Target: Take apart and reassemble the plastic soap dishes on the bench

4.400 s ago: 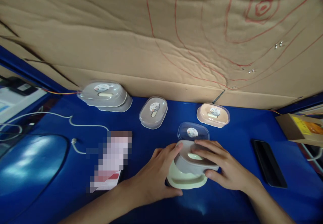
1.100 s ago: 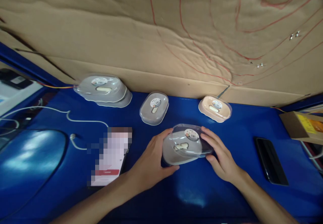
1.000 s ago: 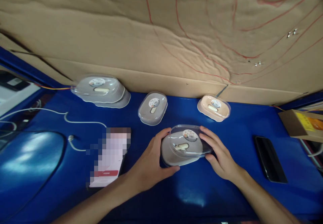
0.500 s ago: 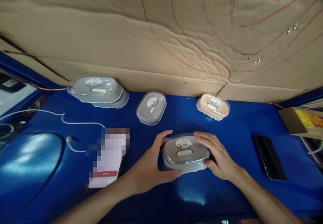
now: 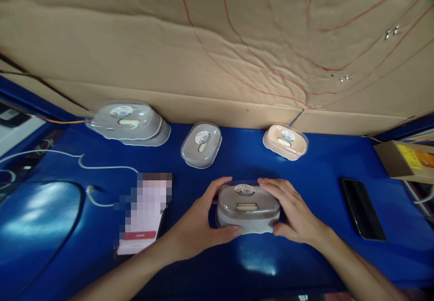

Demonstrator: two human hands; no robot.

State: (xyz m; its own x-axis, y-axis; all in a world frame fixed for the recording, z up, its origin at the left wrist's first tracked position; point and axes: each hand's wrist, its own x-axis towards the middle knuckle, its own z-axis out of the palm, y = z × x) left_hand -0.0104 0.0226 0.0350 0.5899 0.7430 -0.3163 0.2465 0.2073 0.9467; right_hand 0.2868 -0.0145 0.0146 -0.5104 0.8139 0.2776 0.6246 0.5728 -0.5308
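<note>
Between my two hands is a grey, rounded soap box (image 5: 249, 206) with a clear lid, a round label and a pale oval slot on top. My left hand (image 5: 208, 224) grips its left end, thumb along the front edge and fingers behind. Round its right end my right hand (image 5: 291, 210) is closed, with the thumb low at the front corner. The box tilts so that its grey front side shows. Farther back lie a similar grey box (image 5: 202, 145) and a peach one (image 5: 285, 142). A stack of grey boxes (image 5: 130, 122) stands at the back left.
A phone with a lit, partly pixelated screen (image 5: 142, 219) lies left of my hands, near a white cable (image 5: 105, 167). A dark phone (image 5: 362, 208) lies to the right. Brown cardboard (image 5: 135, 57) walls off the back of the blue table (image 5: 298, 265). A carton (image 5: 403, 161) stands far right.
The soap box has tipped in my hands, its top turning away and more of its front side showing. Both hands keep hold of it. The view has shifted slightly.
</note>
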